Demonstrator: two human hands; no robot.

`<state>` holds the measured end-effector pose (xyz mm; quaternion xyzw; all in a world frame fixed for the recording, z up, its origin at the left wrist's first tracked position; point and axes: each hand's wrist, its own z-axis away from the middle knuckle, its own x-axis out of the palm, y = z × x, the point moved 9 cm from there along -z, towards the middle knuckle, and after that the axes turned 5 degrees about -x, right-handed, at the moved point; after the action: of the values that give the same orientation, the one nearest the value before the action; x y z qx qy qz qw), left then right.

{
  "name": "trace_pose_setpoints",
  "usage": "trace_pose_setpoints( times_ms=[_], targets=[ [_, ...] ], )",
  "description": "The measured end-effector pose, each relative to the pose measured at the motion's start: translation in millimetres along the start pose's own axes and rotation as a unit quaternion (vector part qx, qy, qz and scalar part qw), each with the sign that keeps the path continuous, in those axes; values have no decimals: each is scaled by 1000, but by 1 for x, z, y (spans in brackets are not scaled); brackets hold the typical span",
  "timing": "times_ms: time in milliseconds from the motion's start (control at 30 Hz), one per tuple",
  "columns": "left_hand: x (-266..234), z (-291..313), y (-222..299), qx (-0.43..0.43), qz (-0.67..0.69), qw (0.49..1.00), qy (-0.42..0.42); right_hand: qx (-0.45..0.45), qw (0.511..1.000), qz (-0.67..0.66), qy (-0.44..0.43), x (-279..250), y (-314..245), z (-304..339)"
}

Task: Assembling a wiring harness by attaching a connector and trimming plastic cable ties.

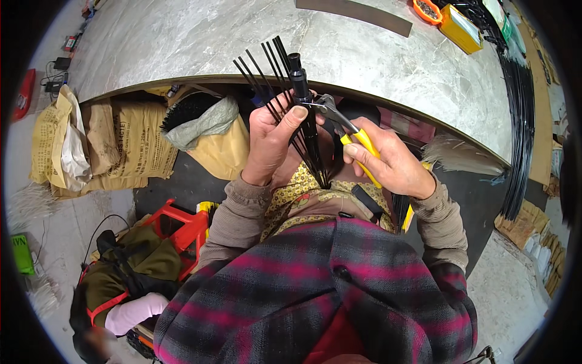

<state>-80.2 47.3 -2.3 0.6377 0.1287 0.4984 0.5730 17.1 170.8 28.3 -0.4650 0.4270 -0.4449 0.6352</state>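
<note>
- Grey marbled tabletop (200,42), biggest thing in view; its near edge runs behind the work. Work is held up in front of the person, between both hands.
- Black rod assembly (280,53): thin rods around a dark central shaft. Long axis runs roughly up-down in view, top end tipped slightly left, lower end down toward the lap.
- Left hand (270,133): nearer one, directly on the assembly. Fingers wrap the rods and shaft from the left, thumb pressed across the front. Several rods fan out upper-left, above this hand.
- Right hand (394,158): to the right of the assembly and a bit lower, apart from it. Fingers curl round the tool handles.
- Yellow-handled pliers (365,141): bridge the gap. Long axis slants from lower right to upper left, so they meet the shaft at an angle, from its right side.
- Black cylinder (297,76): at the shaft's upper end, above the left thumb. Pliers' jaws come up just beneath it, near the thumb tip; too small and dark to tell whether they grip anything or only touch.
</note>
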Motion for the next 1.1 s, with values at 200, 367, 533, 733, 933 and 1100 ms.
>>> trace_pose_setpoints(
  times_ms=[200,367,533,733,933,1100],
  targets=[
    [1,-1,0,11,-19,1000,-6,3,1000,-11,6,2,1,3],
    [2,0,0,17,-41,999,-4,-2,1000,-15,11,4,3,3],
    [1,0,0,28,-38,999,20,3,999,-16,30,10,6,2],
    [-4,-1,-2,53,-54,996,38,0,997,0,81,19,6,-1],
    [0,0,3,61,-38,995,65,-26,991,55,116,21,10,-4],
    [-1,-3,-2,35,-30,999,27,-24,994,-6,107,12,7,-2]
  ],
)
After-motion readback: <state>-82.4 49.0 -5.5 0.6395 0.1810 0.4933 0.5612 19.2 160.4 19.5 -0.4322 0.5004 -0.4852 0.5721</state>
